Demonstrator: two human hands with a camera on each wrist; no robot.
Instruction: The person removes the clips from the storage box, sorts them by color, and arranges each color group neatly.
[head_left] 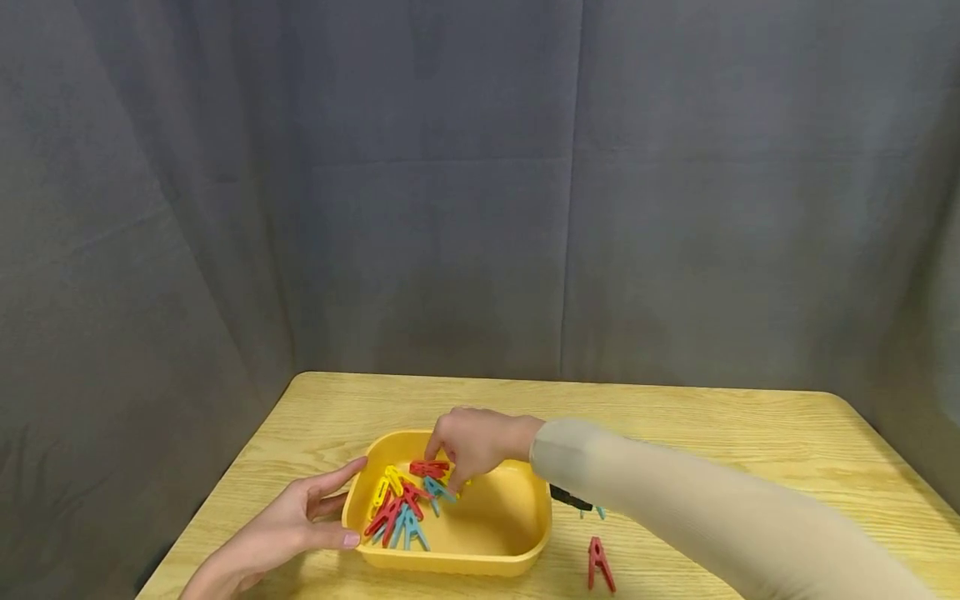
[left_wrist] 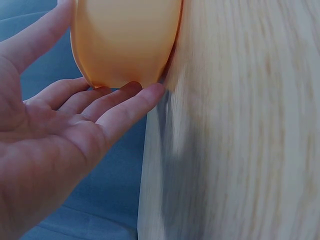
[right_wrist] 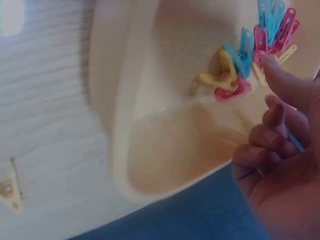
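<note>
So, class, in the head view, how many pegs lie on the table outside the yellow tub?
2: a red peg right of the tub, and a blue peg poking out from under the sleeve. The arm may hide more.

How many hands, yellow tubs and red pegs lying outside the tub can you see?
Hands: 2, the left hand and the right hand
Yellow tubs: 1, the yellow tub
Red pegs outside the tub: 1, the red peg on the table
Total: 4
</note>
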